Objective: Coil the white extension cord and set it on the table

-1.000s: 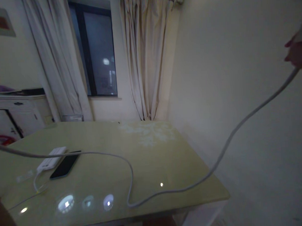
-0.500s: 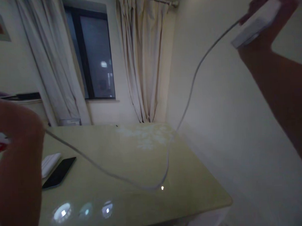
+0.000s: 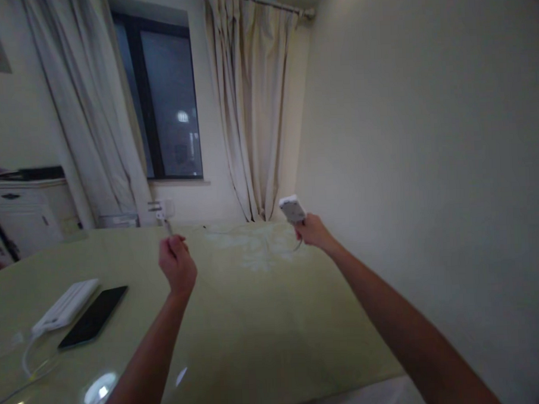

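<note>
Both my arms reach out over the far half of a pale green table (image 3: pixel 266 321). My right hand (image 3: pixel 313 231) is closed round one end of a white power strip (image 3: pixel 292 210), held up near the curtain. My left hand (image 3: pixel 177 265) is closed on the white cord (image 3: pixel 167 227), whose plug end (image 3: pixel 159 207) sticks up above my fist. A thin stretch of cord lies on the table between the two hands, barely visible.
A second white power strip (image 3: pixel 65 304) and a black phone (image 3: pixel 94 323) lie side by side at the table's left, with a thin cable (image 3: pixel 29 364) looping off. Curtains (image 3: pixel 251 107) and a dark window (image 3: pixel 164 99) stand behind; a white cabinet (image 3: pixel 24 210) is at left.
My right hand came down from high at the right with the power strip. My left hand moved out over the table holding the cord. The long slack loop is gone from the table.
</note>
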`<state>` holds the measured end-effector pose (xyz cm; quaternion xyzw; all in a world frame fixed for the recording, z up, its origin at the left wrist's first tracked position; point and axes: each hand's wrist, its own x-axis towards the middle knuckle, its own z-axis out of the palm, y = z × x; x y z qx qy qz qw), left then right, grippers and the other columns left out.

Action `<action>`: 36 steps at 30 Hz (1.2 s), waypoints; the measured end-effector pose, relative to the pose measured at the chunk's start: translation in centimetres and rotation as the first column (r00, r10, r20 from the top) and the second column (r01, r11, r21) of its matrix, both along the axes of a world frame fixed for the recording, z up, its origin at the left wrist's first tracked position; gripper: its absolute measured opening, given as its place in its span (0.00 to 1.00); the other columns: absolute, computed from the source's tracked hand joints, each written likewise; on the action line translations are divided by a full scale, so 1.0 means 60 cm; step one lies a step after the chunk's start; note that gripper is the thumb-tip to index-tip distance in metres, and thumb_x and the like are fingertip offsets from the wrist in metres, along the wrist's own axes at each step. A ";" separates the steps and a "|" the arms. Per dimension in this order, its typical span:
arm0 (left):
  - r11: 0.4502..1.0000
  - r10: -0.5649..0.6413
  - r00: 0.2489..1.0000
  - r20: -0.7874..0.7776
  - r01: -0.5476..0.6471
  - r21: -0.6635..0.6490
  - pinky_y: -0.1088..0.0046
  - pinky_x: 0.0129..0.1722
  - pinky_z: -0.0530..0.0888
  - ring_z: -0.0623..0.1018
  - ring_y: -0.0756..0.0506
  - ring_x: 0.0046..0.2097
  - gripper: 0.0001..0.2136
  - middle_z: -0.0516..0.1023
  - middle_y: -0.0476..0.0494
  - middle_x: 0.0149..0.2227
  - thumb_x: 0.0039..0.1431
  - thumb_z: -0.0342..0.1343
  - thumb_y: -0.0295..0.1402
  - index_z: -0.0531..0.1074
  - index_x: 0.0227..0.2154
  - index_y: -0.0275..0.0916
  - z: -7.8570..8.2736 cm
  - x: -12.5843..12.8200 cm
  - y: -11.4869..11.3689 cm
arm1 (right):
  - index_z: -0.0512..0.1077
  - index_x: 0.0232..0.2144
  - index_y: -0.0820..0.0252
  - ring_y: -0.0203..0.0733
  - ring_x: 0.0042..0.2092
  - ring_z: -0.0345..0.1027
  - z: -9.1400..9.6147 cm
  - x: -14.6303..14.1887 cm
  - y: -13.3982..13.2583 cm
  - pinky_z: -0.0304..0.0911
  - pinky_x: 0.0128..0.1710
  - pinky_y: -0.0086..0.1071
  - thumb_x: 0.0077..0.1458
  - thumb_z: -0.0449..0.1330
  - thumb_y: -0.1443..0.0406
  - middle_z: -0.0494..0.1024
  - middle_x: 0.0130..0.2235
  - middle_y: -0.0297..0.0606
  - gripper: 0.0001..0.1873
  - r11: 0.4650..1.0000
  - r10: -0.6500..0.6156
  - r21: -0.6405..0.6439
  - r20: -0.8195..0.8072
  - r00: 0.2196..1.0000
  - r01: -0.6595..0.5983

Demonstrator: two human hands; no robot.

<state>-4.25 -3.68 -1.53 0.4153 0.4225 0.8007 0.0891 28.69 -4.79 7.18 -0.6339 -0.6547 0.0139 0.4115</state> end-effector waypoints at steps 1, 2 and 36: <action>0.999 0.029 0.998 -0.055 -0.031 -0.037 0.76 0.26 0.61 0.64 0.50 0.24 0.12 0.63 0.55 0.22 0.70 0.48 0.39 0.68 0.32 0.38 -0.040 0.023 -0.003 | 0.65 0.09 0.62 0.28 0.14 0.57 -0.055 -0.023 0.004 0.50 0.19 0.22 0.57 0.65 0.69 0.64 0.10 0.30 0.26 0.998 0.054 -0.040 -0.049 0.997 -0.056; 0.997 0.020 0.997 -0.071 -0.025 -0.071 0.75 0.25 0.61 0.65 0.50 0.24 0.13 0.64 0.54 0.23 0.70 0.47 0.41 0.69 0.34 0.39 -0.077 0.044 -0.007 | 0.65 0.10 0.61 0.29 0.14 0.58 -0.107 -0.046 0.006 0.52 0.19 0.23 0.62 0.61 0.65 0.65 0.11 0.31 0.28 0.979 0.162 -0.093 -0.208 0.965 -0.184; 0.764 -0.561 0.815 -0.146 0.442 -0.470 0.69 0.34 0.75 0.79 0.44 0.33 0.20 0.80 0.43 0.31 0.64 0.52 0.52 0.74 0.34 0.38 -0.210 0.128 -0.052 | 0.78 0.36 0.62 0.37 0.27 0.72 -0.353 -0.187 -0.009 0.69 0.31 0.31 0.47 0.68 0.39 0.79 0.29 0.38 0.32 0.754 0.350 0.115 -0.904 0.247 -0.647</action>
